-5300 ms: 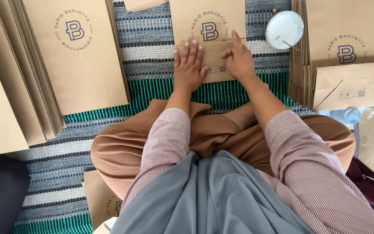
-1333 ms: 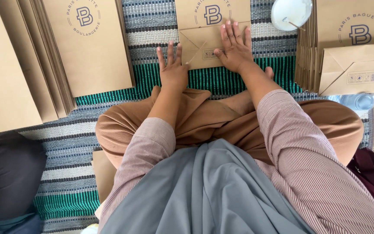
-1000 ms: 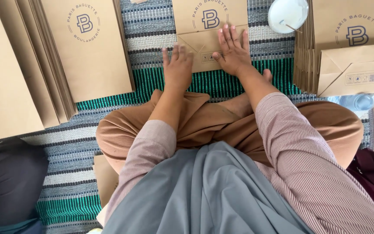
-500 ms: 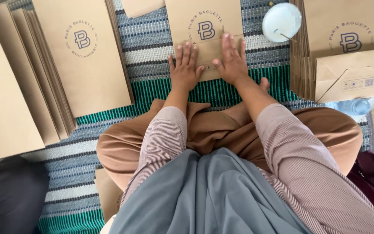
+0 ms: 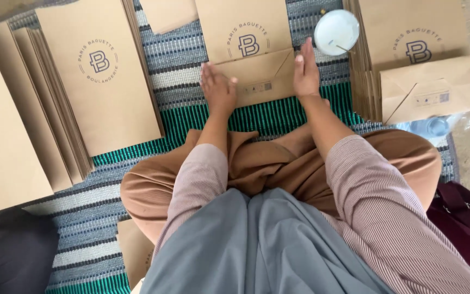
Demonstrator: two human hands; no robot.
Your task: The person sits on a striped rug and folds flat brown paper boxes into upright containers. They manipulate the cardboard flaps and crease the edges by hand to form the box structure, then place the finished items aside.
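top centre of the frame, a brown paper bag [image 5: 251, 65] lies flat on the striped mat [image 5: 175, 60] — left hand [image 5: 217, 90] and right hand [image 5: 305, 71] flank its folded bottom flap, fingers open, gripping nothing.

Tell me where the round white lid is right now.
In the head view, the round white lid lies on the striped woven mat, just above the right hand, between the folded brown paper bag and the right-hand stack of brown bags.
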